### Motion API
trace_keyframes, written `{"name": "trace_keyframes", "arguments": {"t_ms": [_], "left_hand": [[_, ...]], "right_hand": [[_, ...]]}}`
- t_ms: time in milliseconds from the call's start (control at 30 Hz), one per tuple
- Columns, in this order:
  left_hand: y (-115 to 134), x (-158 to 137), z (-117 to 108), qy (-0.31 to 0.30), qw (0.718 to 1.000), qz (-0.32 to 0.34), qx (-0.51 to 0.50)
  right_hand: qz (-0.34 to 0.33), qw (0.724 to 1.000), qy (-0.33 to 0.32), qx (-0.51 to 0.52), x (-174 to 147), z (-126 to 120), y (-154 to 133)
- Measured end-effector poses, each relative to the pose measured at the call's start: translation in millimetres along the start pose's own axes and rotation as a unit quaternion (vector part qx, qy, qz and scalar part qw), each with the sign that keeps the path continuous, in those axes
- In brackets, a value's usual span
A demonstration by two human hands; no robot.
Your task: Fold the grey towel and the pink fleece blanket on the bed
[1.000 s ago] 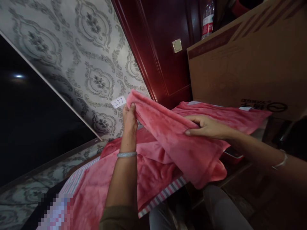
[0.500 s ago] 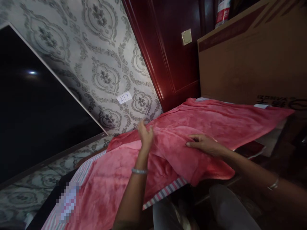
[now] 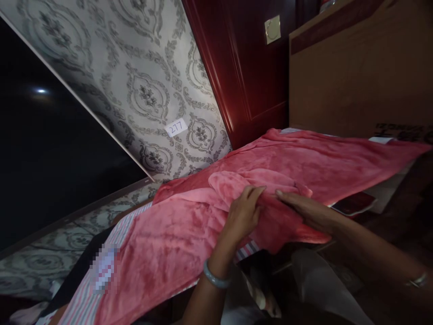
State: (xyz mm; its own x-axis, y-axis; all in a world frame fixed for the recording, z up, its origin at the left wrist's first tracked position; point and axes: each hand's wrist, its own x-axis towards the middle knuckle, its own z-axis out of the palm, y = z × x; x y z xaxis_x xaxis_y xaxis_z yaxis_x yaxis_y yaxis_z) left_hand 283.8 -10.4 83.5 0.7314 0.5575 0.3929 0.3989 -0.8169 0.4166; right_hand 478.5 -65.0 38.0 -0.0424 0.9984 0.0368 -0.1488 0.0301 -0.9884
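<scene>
A pink plush cloth (image 3: 176, 230) lies spread across a striped cover (image 3: 83, 289), with a loose, bunched fold (image 3: 233, 183) in the middle. My left hand (image 3: 244, 214), a pale bangle at its wrist, has its fingers bent and pressed together on the edge of this fold. Close to its right, my right hand (image 3: 306, 210) grips the same fold, thumb on top and the other fingers mostly hidden by the cloth. A small gap separates the two hands.
A large dark screen (image 3: 61, 149) leans at the left by a patterned wall (image 3: 149, 95) bearing a paper label marked 277 (image 3: 176, 127). Behind the cloth stand a dark red wooden panel (image 3: 250, 67) and a big cardboard box (image 3: 358, 81). My knees are below.
My left hand has moved right and nearer to me, from the cloth's far side to beside my right hand. The middle fold now lies bunched. The view has shifted slightly.
</scene>
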Motion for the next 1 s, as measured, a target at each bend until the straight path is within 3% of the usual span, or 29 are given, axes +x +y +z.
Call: {"name": "trace_keyframes", "arguments": {"t_ms": [167,300,400,533,667,867,1000], "left_hand": [[-7.1,0.1,-8.6,0.030,0.996,0.008,-0.080],[-13.2,-0.1,-33.5,0.045,0.992,-0.012,-0.115],[-5.4,7.5,-65.1,0.044,0.994,-0.006,-0.101],[11.6,27.7,-91.8,-0.014,0.992,0.042,-0.116],[11.4,48.4,-78.4,-0.132,0.973,0.087,-0.168],[3.0,64.1,-47.3,-0.128,0.987,0.055,-0.082],[12.0,66.9,-45.5,-0.143,0.988,0.050,0.033]], "right_hand": [[0.057,0.991,-0.071,0.100,-10.5,-4.5,6.6],[0.030,0.999,-0.009,0.032,-12.5,-1.9,1.3],[-0.026,0.999,0.042,-0.016,-18.6,-0.2,-24.9],[-0.086,0.991,0.061,-0.077,-22.0,-5.5,-58.8],[-0.084,0.989,0.041,-0.113,-16.0,-14.1,-54.6],[-0.131,0.981,0.055,-0.133,-18.5,-14.2,-41.4],[-0.198,0.936,0.096,-0.276,-18.0,-3.1,-50.1]]}}
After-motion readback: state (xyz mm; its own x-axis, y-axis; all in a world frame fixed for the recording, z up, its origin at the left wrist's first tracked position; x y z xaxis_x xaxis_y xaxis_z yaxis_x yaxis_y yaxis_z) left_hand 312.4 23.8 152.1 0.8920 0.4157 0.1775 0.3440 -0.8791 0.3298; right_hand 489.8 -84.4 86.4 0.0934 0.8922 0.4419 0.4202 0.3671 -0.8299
